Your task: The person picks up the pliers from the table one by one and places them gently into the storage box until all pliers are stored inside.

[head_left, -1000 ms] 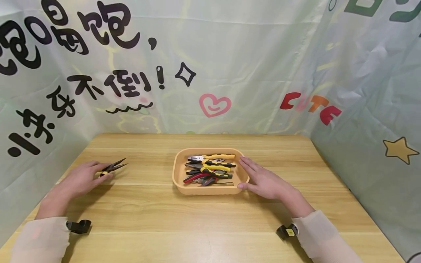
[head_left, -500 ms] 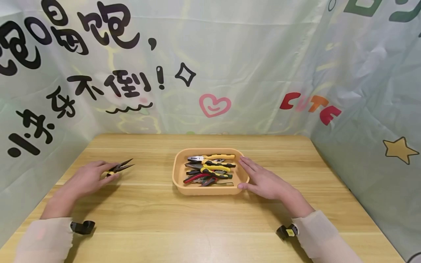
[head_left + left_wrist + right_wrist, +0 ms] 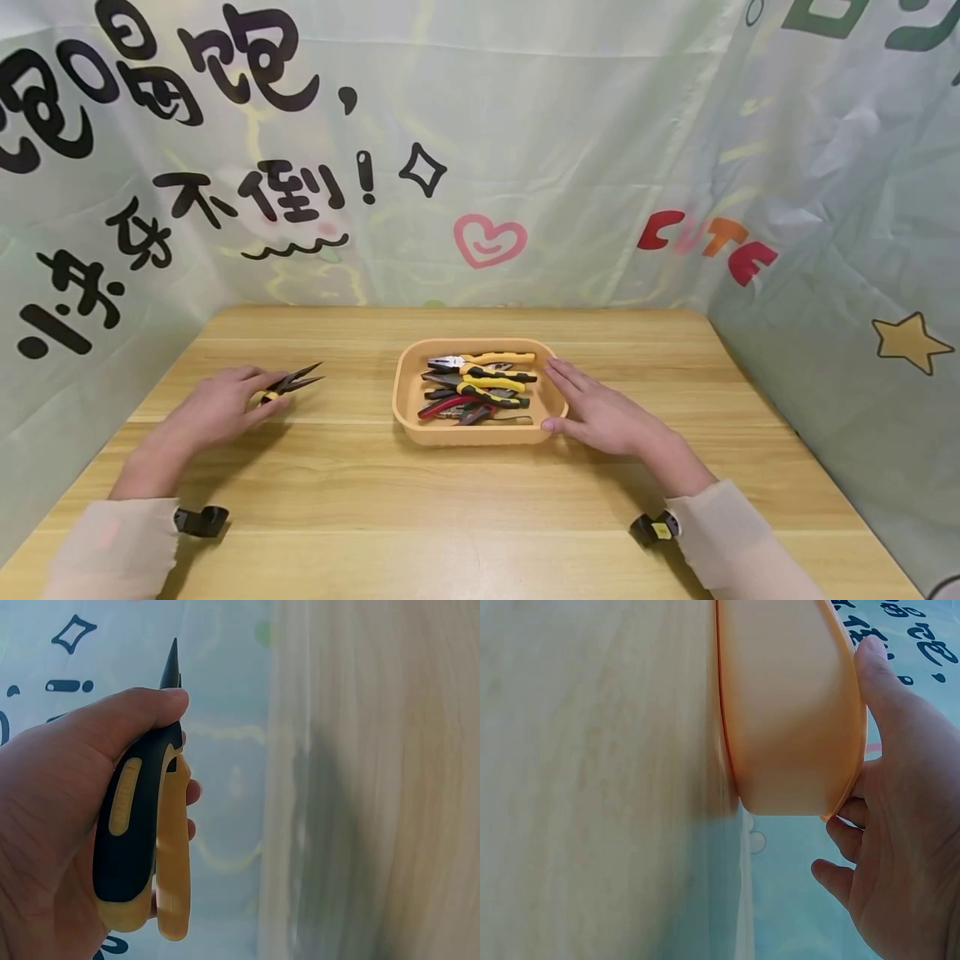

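Note:
On the left, my left hand (image 3: 225,404) holds a pair of needle-nose pliers (image 3: 127,825) with black and yellow handles. Thumb and fingers wrap the handles, and the dark pointed jaws stick out to the right, slightly apart. A shallow orange plastic tray (image 3: 465,435) stands mid-table with several pliers (image 3: 487,390) lying in it, in yellow-black, red and dark handles. At the tray's right end is my right hand (image 3: 603,408), gripping the rim with the thumb at the near corner and the fingers at the far one. In the right wrist view, some of its fingers are partly hidden behind the tray.
The light wooden table (image 3: 450,517) runs back to a printed cloth backdrop (image 3: 570,150), which also hangs along the left and right sides. Black wrist cameras (image 3: 202,522) sit at both sleeves.
My left hand has moved right with the needle-nose pliers, closer to the tray. My right hand and the tray have stayed where they were.

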`<state>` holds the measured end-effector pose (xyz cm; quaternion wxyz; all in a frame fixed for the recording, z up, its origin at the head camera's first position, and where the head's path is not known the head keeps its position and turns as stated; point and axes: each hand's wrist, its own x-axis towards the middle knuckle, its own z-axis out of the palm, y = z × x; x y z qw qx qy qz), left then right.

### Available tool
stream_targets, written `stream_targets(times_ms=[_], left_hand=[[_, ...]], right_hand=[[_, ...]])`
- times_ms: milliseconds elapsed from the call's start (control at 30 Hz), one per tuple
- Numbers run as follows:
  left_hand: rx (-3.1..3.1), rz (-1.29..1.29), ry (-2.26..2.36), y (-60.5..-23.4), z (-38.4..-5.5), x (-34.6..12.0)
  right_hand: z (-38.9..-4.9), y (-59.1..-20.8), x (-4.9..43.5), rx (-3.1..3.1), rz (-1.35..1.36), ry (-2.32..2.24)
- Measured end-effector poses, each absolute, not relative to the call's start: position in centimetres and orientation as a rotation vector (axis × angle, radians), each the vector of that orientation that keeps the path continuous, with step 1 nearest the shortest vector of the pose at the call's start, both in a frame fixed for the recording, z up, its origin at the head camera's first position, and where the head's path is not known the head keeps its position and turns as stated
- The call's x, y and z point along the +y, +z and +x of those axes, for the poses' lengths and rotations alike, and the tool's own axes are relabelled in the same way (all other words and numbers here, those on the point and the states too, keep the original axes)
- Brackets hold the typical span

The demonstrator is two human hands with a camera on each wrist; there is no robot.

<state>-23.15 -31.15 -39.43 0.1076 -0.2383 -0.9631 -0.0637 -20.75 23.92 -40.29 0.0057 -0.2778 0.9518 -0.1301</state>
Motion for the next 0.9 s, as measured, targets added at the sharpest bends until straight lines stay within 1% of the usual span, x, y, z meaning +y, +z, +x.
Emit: stream_targets(times_ms=[533,900], left_hand=[[-2.850,-0.713,-0.184,-39.3,-22.9,-30.4],[-2.845,-0.764,-0.174,-37.9,-23.7,-28.7]], right_hand=[[-21.1,-40.5,23.6,2.974,-0.904,-0.389],[-20.8,-40.3,24.1,2.979,-0.886,-0.395]])
